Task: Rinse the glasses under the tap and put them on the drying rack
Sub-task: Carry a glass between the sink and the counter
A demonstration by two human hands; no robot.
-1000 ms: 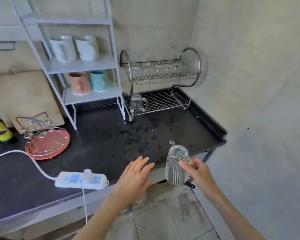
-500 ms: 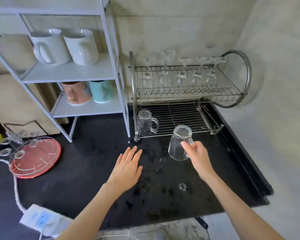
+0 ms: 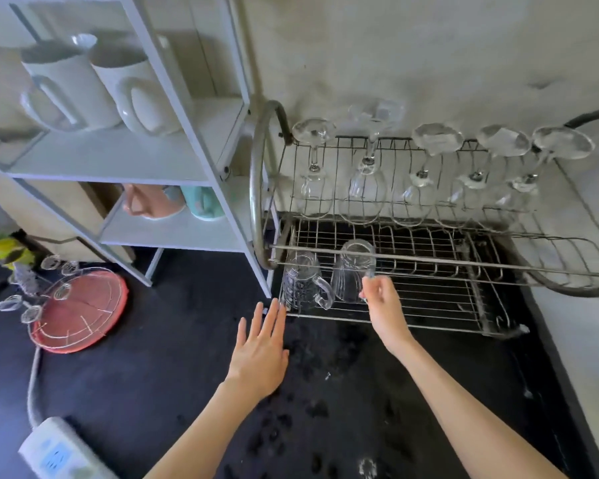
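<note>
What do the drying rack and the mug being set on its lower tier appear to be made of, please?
Drying rack: bare metal wire, probably steel, dull grey with thin welded bars. Mug, held by the right hand: clear ribbed glass; the rack shows through it.

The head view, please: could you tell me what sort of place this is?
Probably a home kitchen: a two-tier wire drying rack holding upturned wine glasses, mugs on a white shelf, and a wet black counter.

ribbed glass (image 3: 351, 273): clear, upside down, lower tier of drying rack (image 3: 429, 305), front left | handled glass mug (image 3: 303, 283): clear, patterned, inverted, just left of it | wine glasses (image 3: 419, 174): five, inverted, upper tier
</note>
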